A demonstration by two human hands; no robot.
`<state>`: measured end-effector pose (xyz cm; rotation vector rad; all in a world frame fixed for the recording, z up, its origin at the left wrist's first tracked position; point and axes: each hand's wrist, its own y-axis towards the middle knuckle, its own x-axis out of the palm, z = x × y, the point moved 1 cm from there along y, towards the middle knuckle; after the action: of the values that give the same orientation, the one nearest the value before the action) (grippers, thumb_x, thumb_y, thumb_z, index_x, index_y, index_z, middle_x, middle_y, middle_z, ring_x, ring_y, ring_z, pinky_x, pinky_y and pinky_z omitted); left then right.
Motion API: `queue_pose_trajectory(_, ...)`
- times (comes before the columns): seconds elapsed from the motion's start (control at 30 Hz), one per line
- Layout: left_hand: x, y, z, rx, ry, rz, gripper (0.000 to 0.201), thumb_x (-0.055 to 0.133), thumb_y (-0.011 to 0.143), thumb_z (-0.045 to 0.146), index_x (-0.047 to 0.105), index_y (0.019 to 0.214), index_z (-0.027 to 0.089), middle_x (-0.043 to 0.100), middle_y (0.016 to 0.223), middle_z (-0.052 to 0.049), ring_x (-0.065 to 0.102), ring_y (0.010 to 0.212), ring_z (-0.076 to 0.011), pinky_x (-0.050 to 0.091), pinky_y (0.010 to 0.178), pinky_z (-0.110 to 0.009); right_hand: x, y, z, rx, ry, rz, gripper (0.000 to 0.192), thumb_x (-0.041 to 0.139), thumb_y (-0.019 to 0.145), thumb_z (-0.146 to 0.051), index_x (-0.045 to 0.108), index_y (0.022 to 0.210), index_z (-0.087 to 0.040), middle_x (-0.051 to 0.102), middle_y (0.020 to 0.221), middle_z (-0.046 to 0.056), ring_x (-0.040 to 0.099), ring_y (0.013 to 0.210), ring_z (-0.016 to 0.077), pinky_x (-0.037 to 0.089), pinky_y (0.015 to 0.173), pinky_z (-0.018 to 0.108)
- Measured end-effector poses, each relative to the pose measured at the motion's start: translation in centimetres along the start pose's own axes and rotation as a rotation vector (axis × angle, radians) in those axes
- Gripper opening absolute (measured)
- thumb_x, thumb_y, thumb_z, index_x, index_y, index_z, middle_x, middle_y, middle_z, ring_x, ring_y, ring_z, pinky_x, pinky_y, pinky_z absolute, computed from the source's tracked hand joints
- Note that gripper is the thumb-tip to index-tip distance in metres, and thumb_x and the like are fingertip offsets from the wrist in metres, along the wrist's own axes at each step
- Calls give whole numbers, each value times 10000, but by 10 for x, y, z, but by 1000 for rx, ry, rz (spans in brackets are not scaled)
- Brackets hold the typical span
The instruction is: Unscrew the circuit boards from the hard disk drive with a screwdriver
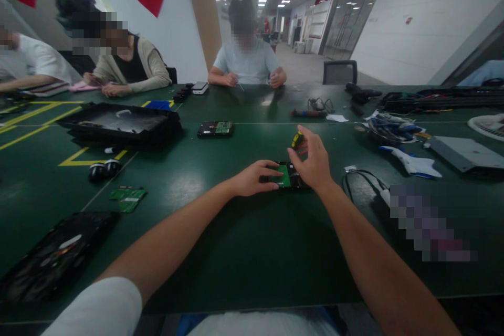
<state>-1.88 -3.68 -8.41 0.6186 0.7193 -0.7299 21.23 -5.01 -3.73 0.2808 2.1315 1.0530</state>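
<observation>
A black hard drive with a green circuit board (283, 175) lies on the table in front of me. My left hand (255, 178) grips its left end, the fingers over the board and the thumb along the near edge. In my right hand (316, 161) is a screwdriver with a yellow and black handle (297, 139), held between thumb and fingers above the drive's right part. My right hand hides the screwdriver's lower part, so I cannot tell where its tip is.
A second hard drive (215, 128) lies farther off. On the left are a black tray (122, 123), a loose green circuit board (129, 198) and a black casing (59, 254). Cables (394, 128), a blue-white piece (413, 161) and a grey metal box (466, 153) occupy the right. Several people sit opposite.
</observation>
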Motion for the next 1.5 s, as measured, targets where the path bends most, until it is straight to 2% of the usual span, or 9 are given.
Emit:
queue_pose_trajectory(0.23,0,0,1,19,-2,18,482,698,932,461,654,1384,301,519,1514,-108,492,1406,-298,409,1170,-514,1,-1,3,0,34,12,675,599,907,-210,389,1546,-268,581,1348,132,663,944,240,631,848,447)
queue_pose_trajectory(0.43,1,0,0,25,2,17,479,699,931,464,662,1376,292,517,1516,-109,495,1401,-292,406,1173,-502,3,-1,5,3,52,11,662,617,914,-239,405,1540,-278,611,1274,122,669,919,237,641,795,432)
queue_pose_trajectory(0.63,-1,0,2,12,-15,8,478,699,930,460,658,1380,304,511,1524,-105,497,1399,-305,422,1154,-514,4,-1,7,3,64,7,704,603,898,-197,380,1559,-293,592,1377,122,689,943,241,648,831,443)
queue_pose_trajectory(0.8,-2,0,3,4,-11,-4,478,691,935,463,653,1386,308,509,1528,-103,494,1402,-305,421,1155,-518,3,-2,5,12,35,11,653,608,925,-253,406,1543,-304,596,1343,121,684,932,248,649,827,465)
queue_pose_trajectory(0.97,0,-1,0,8,-8,8,478,693,934,468,654,1384,311,507,1524,-101,500,1394,-294,435,1146,-506,3,-1,5,10,33,22,668,608,917,-222,397,1547,-284,591,1356,127,685,953,245,647,839,446)
queue_pose_trajectory(1.13,1,0,-2,17,0,13,475,695,933,468,657,1380,309,513,1518,-102,490,1402,-295,421,1158,-517,2,-1,5,12,31,20,641,619,930,-260,411,1536,-293,597,1282,121,675,919,241,649,779,440)
queue_pose_trajectory(1.33,1,0,0,8,0,8,482,687,937,470,650,1389,306,511,1520,-106,499,1395,-296,430,1151,-517,4,-2,5,6,51,19,673,599,926,-241,375,1558,-296,582,1372,127,682,992,257,645,843,462)
queue_pose_trajectory(1.5,1,0,0,3,4,7,478,690,935,469,653,1385,311,508,1525,-99,483,1412,-296,417,1163,-518,3,-1,5,18,48,13,642,609,932,-269,401,1539,-294,597,1317,126,684,918,237,652,779,432)
